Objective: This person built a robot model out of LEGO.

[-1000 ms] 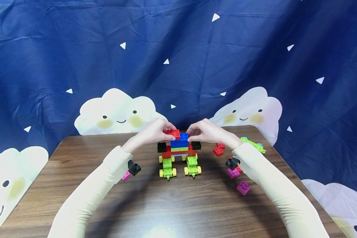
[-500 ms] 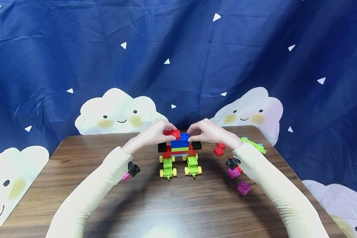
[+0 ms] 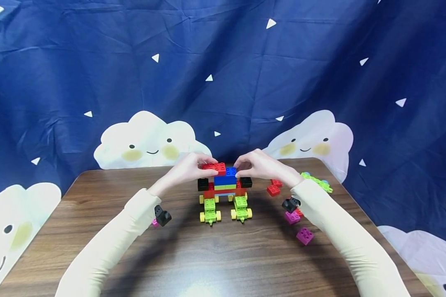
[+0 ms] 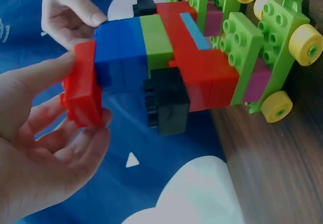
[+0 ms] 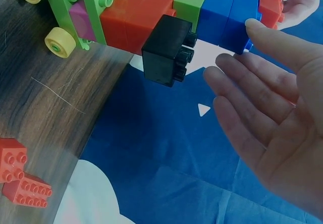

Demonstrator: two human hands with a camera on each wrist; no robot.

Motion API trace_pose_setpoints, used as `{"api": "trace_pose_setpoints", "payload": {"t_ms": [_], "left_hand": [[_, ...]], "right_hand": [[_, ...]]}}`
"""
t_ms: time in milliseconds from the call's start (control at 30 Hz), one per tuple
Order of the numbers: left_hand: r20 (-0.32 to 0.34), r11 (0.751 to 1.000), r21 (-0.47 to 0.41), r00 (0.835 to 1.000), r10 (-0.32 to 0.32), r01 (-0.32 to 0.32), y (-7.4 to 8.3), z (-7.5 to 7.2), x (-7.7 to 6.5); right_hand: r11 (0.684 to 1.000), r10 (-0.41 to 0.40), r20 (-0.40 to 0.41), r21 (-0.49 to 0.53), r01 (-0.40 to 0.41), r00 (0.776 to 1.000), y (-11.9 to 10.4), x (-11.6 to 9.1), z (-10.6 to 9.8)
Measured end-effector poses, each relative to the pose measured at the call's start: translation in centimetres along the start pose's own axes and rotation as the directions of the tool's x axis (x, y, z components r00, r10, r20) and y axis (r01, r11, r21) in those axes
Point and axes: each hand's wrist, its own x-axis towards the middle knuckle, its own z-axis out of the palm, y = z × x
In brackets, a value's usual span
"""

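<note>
On the table stands a toy brick build with two green wheeled bases [image 3: 241, 209], a red middle [image 3: 219, 192] and stacked blue bricks [image 3: 224, 180]. A red brick [image 3: 220, 167] tops the stack and juts out to the left. My left hand [image 3: 194, 166] pinches this red brick between thumb and fingers, as the left wrist view confirms. At the other side, my right hand [image 3: 259, 166] pinches the upper blue brick [image 5: 242, 14], thumb at its near edge and fingertips behind. Black bricks [image 5: 164, 52] stick out on both sides of the build.
Loose red bricks [image 3: 273, 190] lie to the right of the build, with magenta bricks [image 3: 304, 235] nearer the front. A green piece [image 3: 317, 181] rests by the table's right edge. Another pink brick [image 3: 155, 222] is partly hidden behind the left wrist camera [image 3: 162, 215].
My left hand has shifted slightly left along the red brick, so more of its top shows. The right hand and the build have stayed in place.
</note>
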Motion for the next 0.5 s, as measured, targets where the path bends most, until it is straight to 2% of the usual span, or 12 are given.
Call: {"api": "trace_pose_setpoints", "payload": {"t_ms": [200, 500], "left_hand": [[0.007, 0.999, -0.036, 0.999, -0.040, 0.040, 0.4, 0.1, 0.3], [0.042, 0.997, -0.007, 0.996, -0.083, 0.083, 1.2, -0.1, 0.7]], "right_hand": [[1.000, 0.001, -0.002, 0.005, -0.001, 1.000, -0.1, 0.0, 0.0], [1.000, 0.014, 0.005, 0.015, -0.014, 1.000, -0.1, 0.0, 0.0]]}}
